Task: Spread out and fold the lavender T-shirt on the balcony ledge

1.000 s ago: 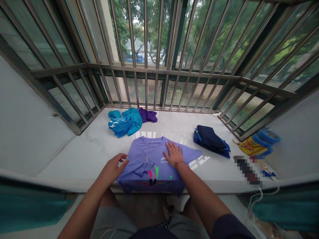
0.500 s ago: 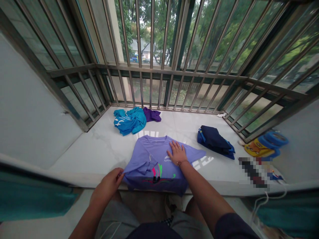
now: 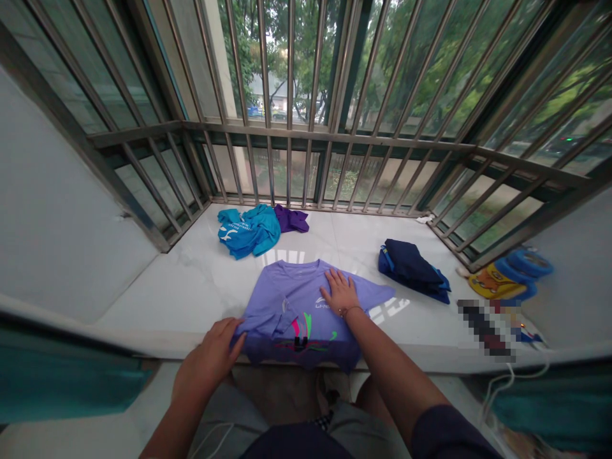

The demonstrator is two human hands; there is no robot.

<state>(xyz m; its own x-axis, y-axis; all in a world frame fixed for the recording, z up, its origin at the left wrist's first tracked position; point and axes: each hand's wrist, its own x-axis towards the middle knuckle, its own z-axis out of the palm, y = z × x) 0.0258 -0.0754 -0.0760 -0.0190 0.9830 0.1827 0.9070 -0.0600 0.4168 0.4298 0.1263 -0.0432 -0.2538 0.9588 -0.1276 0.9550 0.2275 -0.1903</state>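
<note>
1. The grip of the left hand [image 3: 210, 352] is set at the left near edge of the purple shirt [image 3: 296, 293]. The thumb is held apart from the fingers; whether cloth is pinched between them cannot be told.
2. The right hand [image 3: 342, 293] is laid palm down on the right side of the shirt's chest, its fingers spread and pointed far; no cloth is seen to be pinched by it.
3. From the left hand, most of the shirt is found to the right and far; from the right hand, most is found to the left and near. The bunched cloth on the left is nearer to the left hand, while the sleeve stretched out to the right is nearer to the right hand.
4. The shirt's length is run from near to far: the neck is placed far on the white sill [image 3: 176, 293], and the hem is hung over its near edge.
5. Beyond the shirt, a blue shirt [image 3: 251, 231] is left crumpled far left, and dark folded clothes [image 3: 414, 269] are stacked to the right.
</note>
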